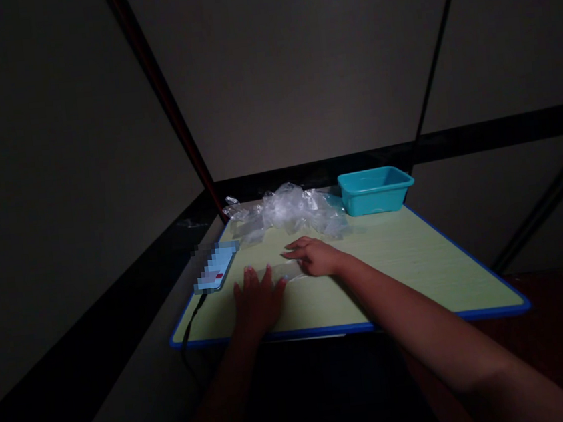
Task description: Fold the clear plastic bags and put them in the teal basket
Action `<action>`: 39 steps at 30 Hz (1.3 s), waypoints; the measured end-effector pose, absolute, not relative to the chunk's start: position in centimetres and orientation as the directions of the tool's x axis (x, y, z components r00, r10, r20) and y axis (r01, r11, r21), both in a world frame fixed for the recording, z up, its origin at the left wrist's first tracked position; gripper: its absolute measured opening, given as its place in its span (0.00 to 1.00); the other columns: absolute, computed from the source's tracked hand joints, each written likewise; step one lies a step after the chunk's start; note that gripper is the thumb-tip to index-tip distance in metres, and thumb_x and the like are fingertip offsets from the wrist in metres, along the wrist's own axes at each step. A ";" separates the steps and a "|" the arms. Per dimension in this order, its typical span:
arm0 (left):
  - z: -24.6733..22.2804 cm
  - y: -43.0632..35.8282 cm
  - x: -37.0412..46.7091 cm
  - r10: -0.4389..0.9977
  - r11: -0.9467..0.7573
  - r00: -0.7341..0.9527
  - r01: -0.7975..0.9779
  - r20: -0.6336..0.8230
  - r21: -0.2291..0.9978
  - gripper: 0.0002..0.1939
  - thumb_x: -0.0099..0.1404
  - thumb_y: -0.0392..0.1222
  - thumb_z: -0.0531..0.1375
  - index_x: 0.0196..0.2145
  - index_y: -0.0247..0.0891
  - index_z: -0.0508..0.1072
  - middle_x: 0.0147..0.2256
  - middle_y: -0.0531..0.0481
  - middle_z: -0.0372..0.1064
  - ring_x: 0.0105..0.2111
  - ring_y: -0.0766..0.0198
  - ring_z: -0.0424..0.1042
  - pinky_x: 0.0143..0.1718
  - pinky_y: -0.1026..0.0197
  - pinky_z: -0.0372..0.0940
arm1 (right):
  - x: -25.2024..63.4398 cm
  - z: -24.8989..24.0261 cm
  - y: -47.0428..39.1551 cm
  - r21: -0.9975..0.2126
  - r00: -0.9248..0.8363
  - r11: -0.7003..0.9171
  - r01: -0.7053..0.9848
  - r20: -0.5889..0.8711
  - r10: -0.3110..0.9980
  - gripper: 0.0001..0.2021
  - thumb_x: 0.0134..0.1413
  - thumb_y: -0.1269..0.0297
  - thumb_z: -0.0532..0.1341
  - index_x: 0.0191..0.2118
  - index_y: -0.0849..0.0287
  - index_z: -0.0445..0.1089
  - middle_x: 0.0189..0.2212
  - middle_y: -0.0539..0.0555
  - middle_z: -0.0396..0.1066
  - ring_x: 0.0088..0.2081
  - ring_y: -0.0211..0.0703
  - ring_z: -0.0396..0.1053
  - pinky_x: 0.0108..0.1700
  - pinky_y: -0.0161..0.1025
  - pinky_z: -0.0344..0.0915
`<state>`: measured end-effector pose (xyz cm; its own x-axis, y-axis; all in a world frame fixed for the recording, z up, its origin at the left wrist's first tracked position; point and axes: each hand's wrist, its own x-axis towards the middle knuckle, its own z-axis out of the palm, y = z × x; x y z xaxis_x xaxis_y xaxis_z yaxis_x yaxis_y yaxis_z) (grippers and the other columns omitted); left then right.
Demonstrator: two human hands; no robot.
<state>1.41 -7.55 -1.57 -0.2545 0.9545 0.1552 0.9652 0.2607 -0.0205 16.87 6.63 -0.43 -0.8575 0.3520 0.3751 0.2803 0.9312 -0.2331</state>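
A small clear plastic bag (294, 271) lies flat on the table between my two hands. My left hand (259, 302) rests on its left part, palm down, with the fingers spread. At the bag's right end, my right hand (319, 257) lies over the plastic with some fingers stretched out to the left; the underside of that hand is hidden. Just beyond them is a loose heap of crumpled clear plastic bags (289, 209), which neither hand touches.
The pale green table (418, 270) has a blue edge. A turquoise plastic basin (378, 199) stands at the back right. Near the left edge lies a phone (219, 266), its screen lit and partly blurred, with a black cable (189, 328) hanging down. Walls rise behind and to the left.
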 end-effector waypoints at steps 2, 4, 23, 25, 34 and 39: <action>-1.6 -7.6 1.5 0.952 0.270 -0.261 0.962 0.159 -0.037 0.32 0.67 0.58 0.40 0.61 0.38 0.56 0.60 0.30 0.50 0.62 0.43 0.43 0.55 0.37 0.47 | 16.8 -0.4 6.4 -0.234 -0.863 0.932 0.276 0.366 0.347 0.27 0.44 0.75 0.57 0.54 0.57 0.67 0.55 0.60 0.63 0.54 0.52 0.60 0.54 0.49 0.58; -1.6 -7.6 1.6 0.950 0.281 -0.271 0.958 0.158 -0.051 0.31 0.67 0.58 0.40 0.61 0.39 0.55 0.60 0.30 0.50 0.62 0.44 0.43 0.55 0.38 0.47 | 16.7 -0.4 6.3 -0.256 -0.866 0.931 0.260 0.364 0.342 0.24 0.44 0.75 0.57 0.50 0.56 0.70 0.55 0.59 0.63 0.54 0.51 0.60 0.54 0.49 0.57; -1.4 -7.6 1.6 0.949 0.290 -0.278 0.955 0.149 -0.066 0.31 0.67 0.58 0.40 0.61 0.40 0.55 0.61 0.31 0.50 0.62 0.45 0.43 0.55 0.40 0.47 | 16.6 -0.8 7.1 -0.392 -0.858 0.905 0.168 0.394 0.330 0.19 0.34 0.83 0.55 0.33 0.63 0.77 0.38 0.56 0.75 0.44 0.43 0.68 0.49 0.38 0.63; -1.4 -7.5 1.6 0.948 0.297 -0.286 0.953 0.136 -0.065 0.31 0.67 0.58 0.40 0.61 0.40 0.55 0.61 0.31 0.49 0.62 0.45 0.43 0.56 0.40 0.47 | 16.7 -0.5 6.9 -0.378 -0.859 0.908 0.178 0.390 0.331 0.18 0.35 0.82 0.55 0.32 0.63 0.77 0.37 0.56 0.75 0.43 0.43 0.68 0.47 0.38 0.63; -1.6 -7.5 1.5 0.948 0.293 -0.283 0.954 0.143 -0.059 0.31 0.67 0.58 0.40 0.61 0.40 0.55 0.61 0.31 0.49 0.62 0.46 0.44 0.56 0.40 0.47 | 16.9 0.0 6.9 -0.422 -0.845 0.875 0.237 0.354 0.400 0.17 0.35 0.81 0.55 0.31 0.61 0.77 0.38 0.55 0.74 0.44 0.43 0.67 0.48 0.37 0.62; -1.7 -7.5 1.3 0.951 0.285 -0.275 0.957 0.141 -0.054 0.30 0.68 0.57 0.39 0.61 0.41 0.56 0.61 0.32 0.49 0.63 0.46 0.43 0.56 0.39 0.47 | 16.7 -0.1 6.9 -0.509 -0.842 0.830 0.226 0.326 0.429 0.17 0.37 0.81 0.54 0.32 0.61 0.76 0.37 0.54 0.74 0.43 0.41 0.68 0.47 0.35 0.62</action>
<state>1.30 -7.54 -1.73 -0.2748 0.9510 0.1415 0.9571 0.2845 -0.0539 16.74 6.95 -0.15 -0.8422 0.4293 0.3262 0.2260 0.8304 -0.5092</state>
